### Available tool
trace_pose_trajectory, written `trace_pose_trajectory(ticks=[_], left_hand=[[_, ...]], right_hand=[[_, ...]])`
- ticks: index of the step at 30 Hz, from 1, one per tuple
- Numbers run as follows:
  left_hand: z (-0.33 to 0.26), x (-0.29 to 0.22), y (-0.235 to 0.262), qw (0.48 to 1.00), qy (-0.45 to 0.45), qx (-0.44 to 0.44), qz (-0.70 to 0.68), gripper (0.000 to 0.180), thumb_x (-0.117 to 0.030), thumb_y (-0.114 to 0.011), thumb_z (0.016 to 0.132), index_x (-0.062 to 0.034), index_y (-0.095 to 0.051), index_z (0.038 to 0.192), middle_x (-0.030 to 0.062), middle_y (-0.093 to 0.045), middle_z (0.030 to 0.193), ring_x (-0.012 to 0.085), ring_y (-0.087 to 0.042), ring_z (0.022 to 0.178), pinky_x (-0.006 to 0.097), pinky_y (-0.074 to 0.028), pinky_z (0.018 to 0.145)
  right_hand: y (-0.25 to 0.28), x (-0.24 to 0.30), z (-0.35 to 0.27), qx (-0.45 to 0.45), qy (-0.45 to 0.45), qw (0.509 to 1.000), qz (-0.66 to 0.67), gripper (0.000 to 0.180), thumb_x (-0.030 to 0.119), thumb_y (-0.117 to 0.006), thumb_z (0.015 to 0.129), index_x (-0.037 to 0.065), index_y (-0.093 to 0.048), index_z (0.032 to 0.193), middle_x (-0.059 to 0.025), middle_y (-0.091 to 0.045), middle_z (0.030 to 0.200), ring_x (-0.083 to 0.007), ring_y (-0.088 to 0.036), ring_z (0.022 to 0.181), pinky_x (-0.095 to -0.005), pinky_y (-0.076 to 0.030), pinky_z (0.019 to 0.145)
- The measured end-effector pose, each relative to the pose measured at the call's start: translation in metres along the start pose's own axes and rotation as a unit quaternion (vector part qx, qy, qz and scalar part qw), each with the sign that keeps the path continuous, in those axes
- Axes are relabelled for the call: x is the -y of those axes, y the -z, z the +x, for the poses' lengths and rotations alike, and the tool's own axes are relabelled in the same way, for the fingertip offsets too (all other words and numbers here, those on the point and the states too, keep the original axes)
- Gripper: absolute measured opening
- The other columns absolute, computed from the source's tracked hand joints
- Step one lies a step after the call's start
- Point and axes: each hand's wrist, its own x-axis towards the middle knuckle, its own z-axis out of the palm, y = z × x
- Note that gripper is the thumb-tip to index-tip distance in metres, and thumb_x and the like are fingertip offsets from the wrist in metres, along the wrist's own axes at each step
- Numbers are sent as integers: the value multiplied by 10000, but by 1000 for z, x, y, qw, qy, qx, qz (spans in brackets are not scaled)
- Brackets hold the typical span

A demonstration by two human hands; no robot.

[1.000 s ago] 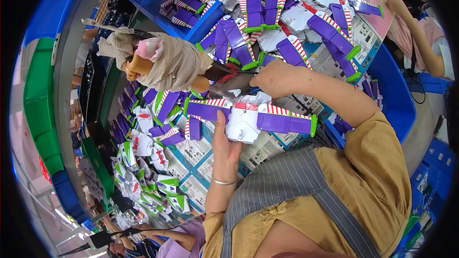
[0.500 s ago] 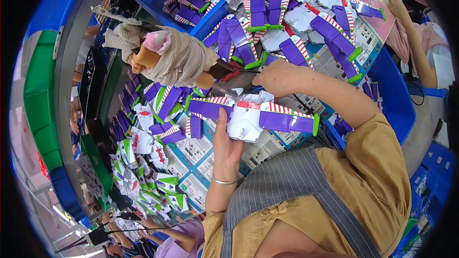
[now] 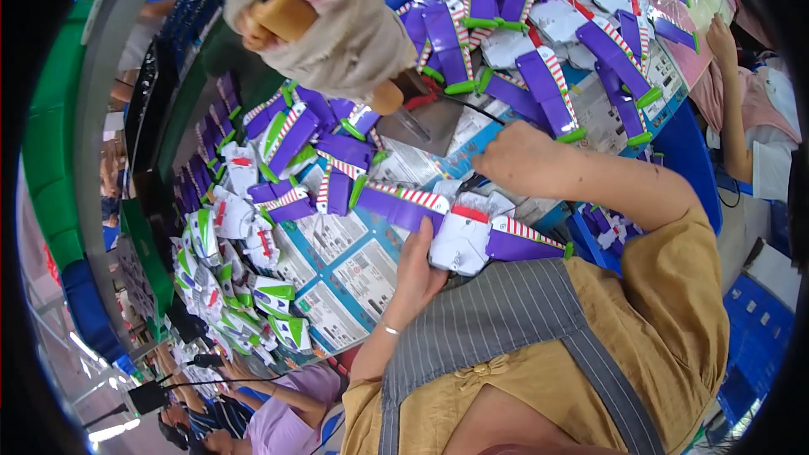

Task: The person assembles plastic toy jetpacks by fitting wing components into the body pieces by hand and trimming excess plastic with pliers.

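Gripping a winged part (image 3: 461, 238), the left hand (image 3: 417, 276) now sits farther from the bundle (image 3: 337, 46), toward 5 o'clock; the right hand (image 3: 521, 160) stays closed, its hold unclear.

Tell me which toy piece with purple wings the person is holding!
It's the winged piece right by the grey striped apron, purple wings spread either side of its white body. Only this one is in the left hand.

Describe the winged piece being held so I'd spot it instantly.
Find the grey striped apron, then the left hand at its upper left. That hand holds a white-bodied piece with purple wings out both sides; unlike the winged parts piled beyond, it's in a hand.
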Motion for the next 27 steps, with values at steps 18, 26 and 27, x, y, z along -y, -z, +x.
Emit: trace_pose_trajectory(ticks=[18, 26, 27], left_hand=[[-19, 24, 7, 996, -76, 35, 34, 362, 58, -577, 790, -29, -530, 1139, 109, -613, 1049, 222, -622, 934, 387, -521, 811], [-23, 12, -2, 998, -60, -7, 10, 545, -71, -651, 823, -25, -392, 1301, 64, -575, 1032, 162, -593, 931, 331, -503, 809], [-22, 13, -2, 998, -60, -7, 11, 545, -71, -651, 823, -25, -392, 1301, 64, -575, 1032, 162, -593, 931, 331, -503, 809]], right_hand=[[20, 31, -24, 32, 20, 997, 60, 144, 87, -566, 706, -2, -586, 817, -151, -624, 705, -300, -647, 716, -433, -494, 594], [20, 39, -27, -107, 8, 994, -30, 119, 90, -574, 689, 26, -541, 784, -93, -570, 658, -250, -617, 627, -366, -474, 539], [20, 39, -26, -104, 2, 994, -40, 124, 94, -577, 685, 29, -542, 784, -91, -571, 668, -248, -615, 631, -362, -475, 547]])
